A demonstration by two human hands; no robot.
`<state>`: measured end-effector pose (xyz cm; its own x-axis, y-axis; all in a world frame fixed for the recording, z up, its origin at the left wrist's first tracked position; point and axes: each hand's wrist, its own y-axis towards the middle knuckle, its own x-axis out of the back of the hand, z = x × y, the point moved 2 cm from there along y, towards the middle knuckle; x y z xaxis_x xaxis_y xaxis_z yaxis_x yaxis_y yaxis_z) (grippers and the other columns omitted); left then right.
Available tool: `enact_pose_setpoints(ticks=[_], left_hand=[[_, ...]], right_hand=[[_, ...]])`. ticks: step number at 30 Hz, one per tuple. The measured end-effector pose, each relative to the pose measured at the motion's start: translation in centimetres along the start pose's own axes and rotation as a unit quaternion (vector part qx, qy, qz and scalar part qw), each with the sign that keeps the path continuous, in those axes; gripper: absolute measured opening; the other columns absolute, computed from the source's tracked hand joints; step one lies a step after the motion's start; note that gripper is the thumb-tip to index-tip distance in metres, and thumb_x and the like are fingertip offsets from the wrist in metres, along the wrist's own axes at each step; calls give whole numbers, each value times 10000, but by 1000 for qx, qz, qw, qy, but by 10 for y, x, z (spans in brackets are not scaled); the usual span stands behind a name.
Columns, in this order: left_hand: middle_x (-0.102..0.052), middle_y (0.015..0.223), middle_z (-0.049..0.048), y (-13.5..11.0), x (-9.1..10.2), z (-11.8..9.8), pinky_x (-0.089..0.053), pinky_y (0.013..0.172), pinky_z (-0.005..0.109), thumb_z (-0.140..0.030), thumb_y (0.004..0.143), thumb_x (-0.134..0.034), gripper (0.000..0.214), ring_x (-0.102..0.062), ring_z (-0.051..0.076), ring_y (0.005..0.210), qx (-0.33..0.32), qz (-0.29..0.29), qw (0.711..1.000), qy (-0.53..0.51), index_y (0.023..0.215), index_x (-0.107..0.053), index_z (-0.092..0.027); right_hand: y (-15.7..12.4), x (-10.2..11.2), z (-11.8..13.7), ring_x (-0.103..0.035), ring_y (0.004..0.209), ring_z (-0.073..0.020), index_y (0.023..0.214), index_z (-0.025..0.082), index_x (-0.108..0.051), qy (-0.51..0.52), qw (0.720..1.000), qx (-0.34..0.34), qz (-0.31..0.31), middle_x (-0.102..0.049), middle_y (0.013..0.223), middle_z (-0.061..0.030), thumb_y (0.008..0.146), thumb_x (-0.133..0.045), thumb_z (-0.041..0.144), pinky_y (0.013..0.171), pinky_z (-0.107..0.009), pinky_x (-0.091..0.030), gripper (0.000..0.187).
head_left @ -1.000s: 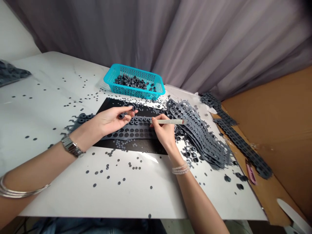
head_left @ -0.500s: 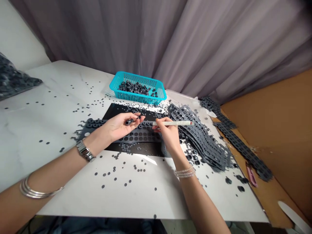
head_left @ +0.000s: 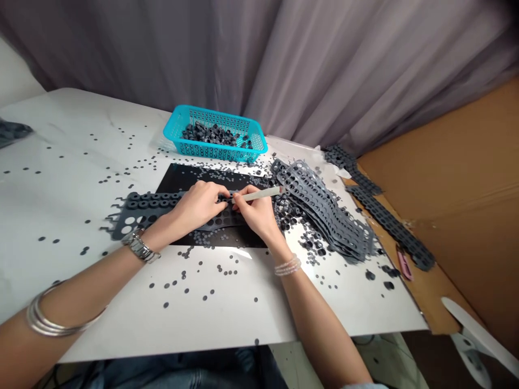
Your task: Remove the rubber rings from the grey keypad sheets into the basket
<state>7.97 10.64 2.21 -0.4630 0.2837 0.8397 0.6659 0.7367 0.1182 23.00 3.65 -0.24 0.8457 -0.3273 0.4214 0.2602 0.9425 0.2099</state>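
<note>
Over the black mat [head_left: 176, 182], the right hand [head_left: 259, 213] pinches a slim pale stick [head_left: 259, 195] between thumb and fingers, its tip reaching the curled fingers of the left hand [head_left: 198, 206]. Those fingers rest on a grey rubber sheet [head_left: 140, 213] of moulded rings, lying across the mat; whether they hold a ring, I cannot tell. To the right lies a stack of punched sheets [head_left: 320, 208]. Farther off, a teal mesh basket [head_left: 213, 152] holds loose dark rubber rings [head_left: 211, 136].

A teal plastic basket [head_left: 214, 154] sits near the tabletop's [head_left: 77, 135] far edge, before a gray curtain [head_left: 324, 65], with brown cardboard [head_left: 466, 162] at right.
</note>
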Motion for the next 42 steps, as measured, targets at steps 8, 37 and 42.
enact_pose_setpoints(ticks=[8, 37, 42], left_hand=[[-524, 517, -5, -1, -4, -6, -242, 537, 294, -225, 813, -571, 222, -441, 150, 488, 8, 19, 998, 57, 900, -772, -185], [-605, 876, 144, -8, 19, 16, -586, 637, 228, -23, 776, -533, 235, -646, 189, 830, 296, -55, 534, -790, 965, -666, -62], [-576, 718, 59, -5, 12, 23, -343, 416, 134, -54, 785, -645, 206, -524, 84, 601, 245, -17, 741, -625, 964, -738, -95]], right_hand=[[0, -6, 9, -543, 575, -152, 677, 236, -491, -79, 996, 40, -7, -593, 635, 16, 882, -530, 283, 570, -263, -369, 214], [-9, 22, 12, -453, 541, -149, 717, 248, -425, -123, 992, 31, -14, -484, 608, 39, 913, -484, 296, 566, -274, -312, 210], [-4, 24, 10, -545, 622, -151, 728, 231, -521, -51, 998, 31, -27, -615, 673, 12, 911, -531, 378, 608, -264, -398, 235]])
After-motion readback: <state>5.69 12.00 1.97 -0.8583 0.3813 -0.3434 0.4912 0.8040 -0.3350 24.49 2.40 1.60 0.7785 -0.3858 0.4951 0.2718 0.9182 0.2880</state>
